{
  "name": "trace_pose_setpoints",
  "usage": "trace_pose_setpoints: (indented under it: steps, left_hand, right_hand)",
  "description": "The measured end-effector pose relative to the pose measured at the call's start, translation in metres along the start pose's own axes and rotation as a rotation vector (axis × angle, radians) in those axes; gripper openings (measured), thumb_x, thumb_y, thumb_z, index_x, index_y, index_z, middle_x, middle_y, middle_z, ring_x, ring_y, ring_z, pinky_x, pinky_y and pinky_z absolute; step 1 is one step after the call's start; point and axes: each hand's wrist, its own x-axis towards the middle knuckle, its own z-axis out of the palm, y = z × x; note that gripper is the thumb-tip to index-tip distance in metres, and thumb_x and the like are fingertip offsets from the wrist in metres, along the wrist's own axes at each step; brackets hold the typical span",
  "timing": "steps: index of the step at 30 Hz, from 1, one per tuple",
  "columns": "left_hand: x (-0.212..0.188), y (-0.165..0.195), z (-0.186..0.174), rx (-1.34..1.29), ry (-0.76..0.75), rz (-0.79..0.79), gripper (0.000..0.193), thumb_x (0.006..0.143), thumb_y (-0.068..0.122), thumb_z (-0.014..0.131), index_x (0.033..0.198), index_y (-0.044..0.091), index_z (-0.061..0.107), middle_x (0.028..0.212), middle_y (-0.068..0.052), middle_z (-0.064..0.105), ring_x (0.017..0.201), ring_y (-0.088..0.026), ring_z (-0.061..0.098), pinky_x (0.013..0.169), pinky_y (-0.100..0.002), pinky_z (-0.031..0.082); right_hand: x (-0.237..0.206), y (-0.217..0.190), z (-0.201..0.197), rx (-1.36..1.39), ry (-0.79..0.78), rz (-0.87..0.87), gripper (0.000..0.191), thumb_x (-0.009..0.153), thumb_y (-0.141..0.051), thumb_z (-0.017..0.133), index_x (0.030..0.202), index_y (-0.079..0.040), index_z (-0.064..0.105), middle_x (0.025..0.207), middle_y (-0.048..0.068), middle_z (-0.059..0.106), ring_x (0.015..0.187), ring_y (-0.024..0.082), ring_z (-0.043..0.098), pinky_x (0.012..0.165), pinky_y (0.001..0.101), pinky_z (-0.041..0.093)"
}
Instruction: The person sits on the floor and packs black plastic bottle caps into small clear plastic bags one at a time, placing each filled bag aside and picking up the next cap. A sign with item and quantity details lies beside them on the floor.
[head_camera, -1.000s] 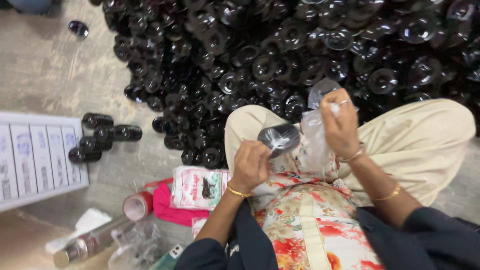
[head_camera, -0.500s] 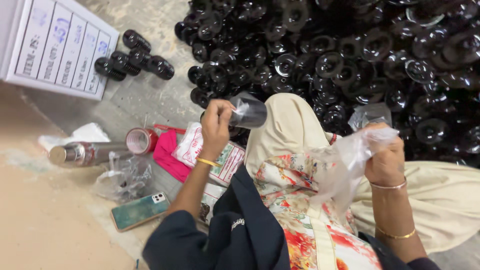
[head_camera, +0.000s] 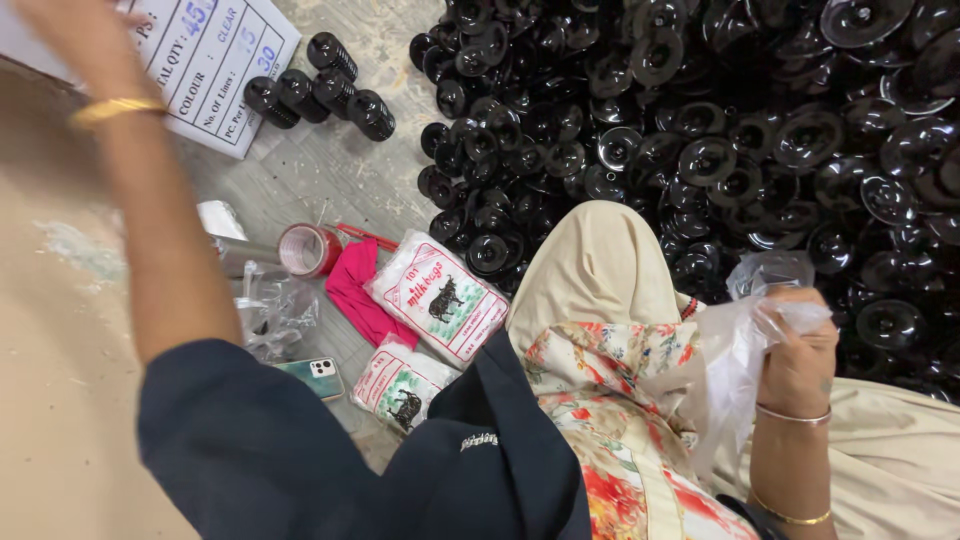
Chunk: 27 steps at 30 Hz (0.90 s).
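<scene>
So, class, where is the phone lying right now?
The phone lies on the floor at lower left of the head view, between the crumpled clear plastic and a small printed packet.

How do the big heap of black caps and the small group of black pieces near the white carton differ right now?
The heap of black caps holds a great many pieces; the small group holds only a handful. The heap lies jumbled, with caps facing every way and overlapping; the small group lies in a tidy cluster of short stacks on their sides. The heap reaches the person's knee; the small group sits beside the white carton. Both are glossy black and rest on the floor.

Packets (head_camera: 437, 297) left of disc pile (head_camera: 720, 130)
</scene>
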Motion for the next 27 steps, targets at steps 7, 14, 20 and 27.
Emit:
trace_pose_setpoints:
  steps: [7,14,20,27]
  left_hand:
    - [-0.155,-0.063,0.077,0.588,-0.468,0.193,0.015,0.091,0.003,0.078,0.097,0.002,0.064,0.097,-0.010,0.067,0.088,-0.022,0.066,0.084,-0.035,0.055]
    - [-0.167,-0.137,0.090,0.955,-0.446,0.143,0.037,0.086,0.004,0.076,0.120,0.007,0.063,0.120,-0.019,0.060,0.103,-0.042,0.062,0.088,-0.048,0.050]
    - [-0.173,-0.159,0.119,1.179,-0.600,0.192,0.066,0.075,0.010,0.076,0.138,0.009,0.054,0.137,-0.019,0.053,0.111,-0.049,0.054,0.089,-0.056,0.047]
    - [-0.181,-0.167,0.125,1.284,-0.619,0.222,0.040,0.080,0.021,0.081,0.117,0.008,0.070,0.126,-0.015,0.059,0.113,-0.040,0.055,0.095,-0.049,0.049]
  right_hand:
    - [-0.004,-0.013,0.013,-0.061,0.054,-0.018,0.019,0.098,0.011,0.067,0.110,-0.001,0.059,0.104,0.010,0.068,0.095,0.016,0.065,0.091,0.0290,0.055]
    - [-0.002,-0.022,-0.003,-0.493,-0.023,-0.073,0.007,0.102,0.008,0.060,0.103,0.003,0.065,0.105,0.012,0.069,0.094,0.014,0.062,0.091,0.0260,0.049]
    - [-0.006,-0.023,0.037,-0.272,0.022,-0.171,0.022,0.088,0.010,0.069,0.101,-0.005,0.059,0.113,0.012,0.070,0.106,0.017,0.066,0.098,0.0307,0.052]
    - [-0.004,-0.003,0.017,-0.482,0.125,-0.041,0.010,0.094,0.005,0.065,0.102,0.002,0.070,0.107,0.010,0.069,0.096,0.013,0.063,0.087,0.0261,0.049]
